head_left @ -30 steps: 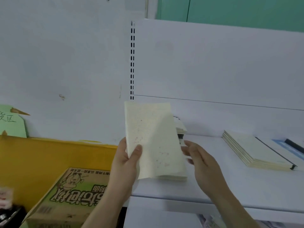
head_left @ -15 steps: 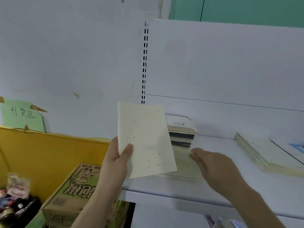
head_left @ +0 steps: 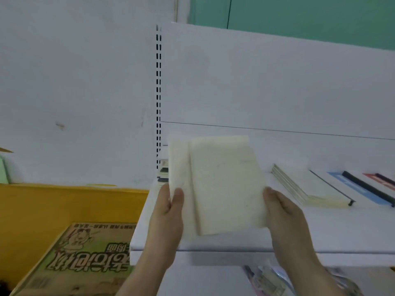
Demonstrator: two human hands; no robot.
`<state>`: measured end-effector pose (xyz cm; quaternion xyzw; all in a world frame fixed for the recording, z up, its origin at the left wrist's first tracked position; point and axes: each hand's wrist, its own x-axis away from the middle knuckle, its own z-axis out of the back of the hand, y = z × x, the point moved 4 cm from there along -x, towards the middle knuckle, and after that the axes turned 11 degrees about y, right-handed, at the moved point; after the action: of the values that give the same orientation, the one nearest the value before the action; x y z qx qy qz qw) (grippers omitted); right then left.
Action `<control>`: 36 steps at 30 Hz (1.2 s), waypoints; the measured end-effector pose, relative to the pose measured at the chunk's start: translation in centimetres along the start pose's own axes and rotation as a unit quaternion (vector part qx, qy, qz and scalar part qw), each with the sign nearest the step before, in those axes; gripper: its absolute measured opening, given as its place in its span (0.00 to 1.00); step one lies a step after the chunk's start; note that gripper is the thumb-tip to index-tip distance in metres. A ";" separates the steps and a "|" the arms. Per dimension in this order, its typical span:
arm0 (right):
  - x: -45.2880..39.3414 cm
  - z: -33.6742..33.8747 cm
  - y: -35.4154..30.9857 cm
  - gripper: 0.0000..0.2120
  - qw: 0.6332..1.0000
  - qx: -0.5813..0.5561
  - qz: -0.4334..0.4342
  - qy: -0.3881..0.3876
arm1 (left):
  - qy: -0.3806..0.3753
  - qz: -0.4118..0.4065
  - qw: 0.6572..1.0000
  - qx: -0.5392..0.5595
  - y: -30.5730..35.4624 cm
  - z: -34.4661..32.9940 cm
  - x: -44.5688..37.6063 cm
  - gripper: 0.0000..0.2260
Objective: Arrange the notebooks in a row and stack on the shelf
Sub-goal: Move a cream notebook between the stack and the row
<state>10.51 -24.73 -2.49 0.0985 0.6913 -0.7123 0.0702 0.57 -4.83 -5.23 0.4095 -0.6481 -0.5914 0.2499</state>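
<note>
We now have both hands on cream notebooks, where half a second ago only the left hand (head_left: 168,212) was holding one and the right hand (head_left: 282,212) was reaching down to the shelf (head_left: 320,236). The left hand pinches the rear notebook (head_left: 178,167) at its left edge, thumb on the front cover and fingers hidden behind. The right hand grips the front notebook (head_left: 226,184) at its right edge, fingers curled behind it and thumb near the edge. The two notebooks overlap, the front one shifted right of the rear one, and we hold them tilted above the front of the shelf, in front of the mixed pile (head_left: 162,170) by the slotted upright. So the right hand has picked up a second notebook and brought it against the first, which suggests we are gathering matching ones into one stack. Further right, a finished cream stack (head_left: 303,184) lies flat, with a blue notebook (head_left: 352,189) and a red one (head_left: 380,179) beside it in a row. Squaring the two edges seems the next need.
</note>
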 end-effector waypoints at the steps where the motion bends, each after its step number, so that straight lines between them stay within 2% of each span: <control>1: 0.3 0.1 0.9 0.18 0.999 0.045 0.013 0.028 | -0.009 0.017 1.000 0.015 -0.1 -1.0 0.6 0.08; 3: 0.8 0.6 2.2 0.16 0.994 0.082 0.017 0.063 | -0.030 0.022 0.999 0.011 -0.5 -3.0 1.8 0.06; 7: 0.2 2.9 3.2 0.14 0.990 0.119 0.018 0.079 | -0.072 0.025 0.997 -0.007 -2.1 -6.4 3.2 0.07; 11: -1.9 5.6 2.6 0.12 0.984 0.174 0.024 -0.006 | -0.115 0.049 0.992 -0.014 -2.7 -10.2 4.1 0.07; 14: -4.6 7.7 3.1 0.15 0.972 0.225 0.048 -0.044 | -0.106 0.033 0.993 -0.042 -2.9 -13.4 4.1 0.06; 17: -7.9 9.1 4.2 0.25 0.942 0.319 0.099 -0.033 | -0.071 -0.024 0.986 -0.146 -3.4 -16.8 3.5 0.09; 20: -11.4 9.0 5.0 0.25 0.892 0.396 0.215 -0.040 | -0.034 -0.070 0.971 -0.228 -4.3 -20.1 2.1 0.15; 23: -15.4 8.6 6.1 0.23 0.845 0.439 0.302 -0.044 | -0.022 -0.082 0.956 -0.282 -5.5 -23.0 0.1 0.19; 26: -18.8 7.7 7.5 0.22 0.801 0.488 0.339 -0.078 | -0.025 -0.091 0.922 -0.377 -7.1 -25.0 -2.3 0.19; 31: -21.6 5.3 10.0 0.23 0.747 0.524 0.388 -0.131 | -0.030 -0.091 0.859 -0.502 -8.9 -25.8 -4.7 0.13; 32: -21.9 5.0 10.4 0.23 0.737 0.531 0.395 -0.139 | -0.035 -0.102 0.835 -0.539 -9.2 -25.9 -5.0 0.13; 35: -22.7 4.7 11.3 0.27 0.712 0.550 0.407 -0.156 | -0.047 -0.177 0.733 -0.656 -9.0 -26.3 -5.6 0.16; 36: -22.8 4.7 11.5 0.27 0.703 0.558 0.412 -0.159 | -0.052 -0.195 0.712 -0.673 -8.8 -26.4 -5.7 0.17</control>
<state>35.15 -30.66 -8.15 0.2799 0.0365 -0.8729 0.3979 27.12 -14.65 -8.23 0.2189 0.0031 -0.9270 0.3045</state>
